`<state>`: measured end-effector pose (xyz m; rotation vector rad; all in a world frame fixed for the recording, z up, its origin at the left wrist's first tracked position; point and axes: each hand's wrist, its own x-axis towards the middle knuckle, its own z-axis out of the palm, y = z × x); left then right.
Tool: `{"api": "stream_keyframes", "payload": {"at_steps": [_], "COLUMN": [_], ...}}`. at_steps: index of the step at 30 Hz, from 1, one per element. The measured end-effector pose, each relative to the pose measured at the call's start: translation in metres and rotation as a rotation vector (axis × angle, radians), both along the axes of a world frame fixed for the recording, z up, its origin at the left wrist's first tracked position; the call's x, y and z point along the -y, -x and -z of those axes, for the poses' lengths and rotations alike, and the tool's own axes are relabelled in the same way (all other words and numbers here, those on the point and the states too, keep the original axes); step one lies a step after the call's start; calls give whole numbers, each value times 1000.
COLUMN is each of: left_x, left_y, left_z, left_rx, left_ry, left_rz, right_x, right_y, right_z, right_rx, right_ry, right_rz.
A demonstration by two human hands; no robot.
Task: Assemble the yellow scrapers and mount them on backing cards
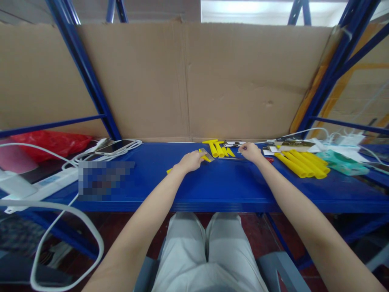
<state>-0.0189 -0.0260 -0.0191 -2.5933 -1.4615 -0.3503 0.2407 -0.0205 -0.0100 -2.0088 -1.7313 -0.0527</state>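
1. The fingers of my left hand (192,161) are clasping a yellow T-shaped piece (206,157) above the middle of the blue bench (152,178); a flat greyish plate (209,153) is showing at its head, on the side facing my right hand.
2. The fingers of my right hand (251,152) are bending together, with the tips pointing toward the left hand. I am not able to tell whether they are pinching a small part.
3. A cluster of yellow pieces (213,151) is lying between my two hands, toward the cardboard panel (188,89).
4. A thin tool with a red end (270,160) is lying beside my right hand, its shaft pointing left.
5. Four or so yellow tubes (304,164) are lying together farther right, near a green packet (343,163).
6. Caution: I am gripping the T-shaped piece near its head, so uneven pressure could be twisting the plate out of line.
7. Caution: if the right fingers are holding something tiny, a loose pinch could be dropping it among the yellow pieces.
8. Caution: my right wrist is hanging close to the tool; a low sweep could be rolling it toward the edge.
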Motion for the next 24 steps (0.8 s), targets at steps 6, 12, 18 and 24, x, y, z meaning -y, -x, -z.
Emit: {"api": "stream_keyframes", "payload": {"at_steps": [6, 12, 18, 24], "left_x": [1, 3, 0, 0], "left_y": [1, -1, -1, -2], "left_z": [-2, -4, -1, 0], "left_rx": [5, 8, 20, 40], "left_ry": [16, 17, -8, -6], "left_rz": [20, 64, 91, 98], "right_x": [-17, -30, -41, -34], "right_y": [5, 27, 36, 37], "right_z": [-2, -1, 5, 7], "right_rx": [106, 358, 422, 489], "right_ry": [176, 252, 228, 164], "right_rz": [-20, -62, -83, -92]}}
